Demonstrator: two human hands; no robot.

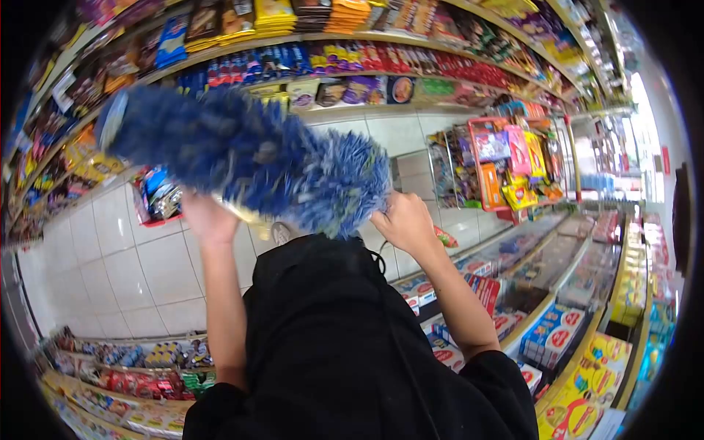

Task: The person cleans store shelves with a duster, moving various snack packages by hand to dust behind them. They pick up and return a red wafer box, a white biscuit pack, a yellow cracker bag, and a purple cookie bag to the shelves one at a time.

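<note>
A long, shaggy blue dust mop head point(249, 150) is held up in front of me, blurred by motion over its left part. My right hand point(407, 222) is closed on its right end, thumb and fingers pressed into the strands. Under the left part, my left hand point(209, 218) grips it from below; most of its fingers are hidden behind the strands, and the hand is blurred. A pale yellowish strip point(246, 213) shows along the underside beside my left hand; what it is I cannot make out.
Shelves of packaged snacks point(352, 59) curve across the front. To the right stands a wire rack point(469, 165) of colourful packets. Glass-topped counters point(554, 246) with boxes run along my right side. A red basket point(158, 220) with packets sits on the white tile floor point(139, 271).
</note>
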